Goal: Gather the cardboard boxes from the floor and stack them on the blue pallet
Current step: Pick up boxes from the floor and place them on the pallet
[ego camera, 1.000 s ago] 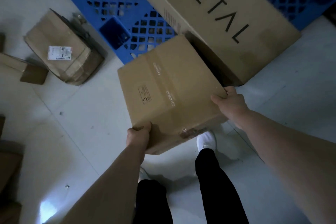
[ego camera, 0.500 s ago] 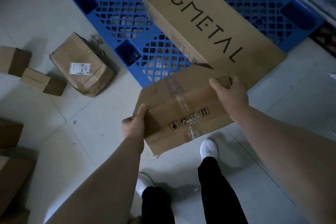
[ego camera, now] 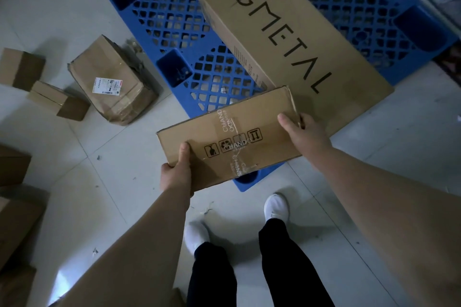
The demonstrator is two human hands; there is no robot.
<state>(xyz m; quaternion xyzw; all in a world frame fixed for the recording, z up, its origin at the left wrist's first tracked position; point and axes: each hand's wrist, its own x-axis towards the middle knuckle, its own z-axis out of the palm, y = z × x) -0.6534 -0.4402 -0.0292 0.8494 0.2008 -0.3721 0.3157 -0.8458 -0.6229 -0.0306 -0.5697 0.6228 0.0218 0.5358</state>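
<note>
I hold a taped cardboard box with handling symbols on its near face, tilted over the near corner of the blue pallet. My left hand grips its lower left corner. My right hand grips its upper right edge. A long box printed GMETAL lies on the pallet behind it. On the floor to the left lie a crumpled box with a white label and two small boxes.
More cardboard boxes sit at the left edge on the pale tiled floor. My feet in white shoes stand just before the pallet's near corner. A dark edge of something shows at the upper right.
The held box has tipped forward so its narrow taped face turns toward me, and it has moved over the pallet's corner. The view has pulled back, showing more pallet and floor.
</note>
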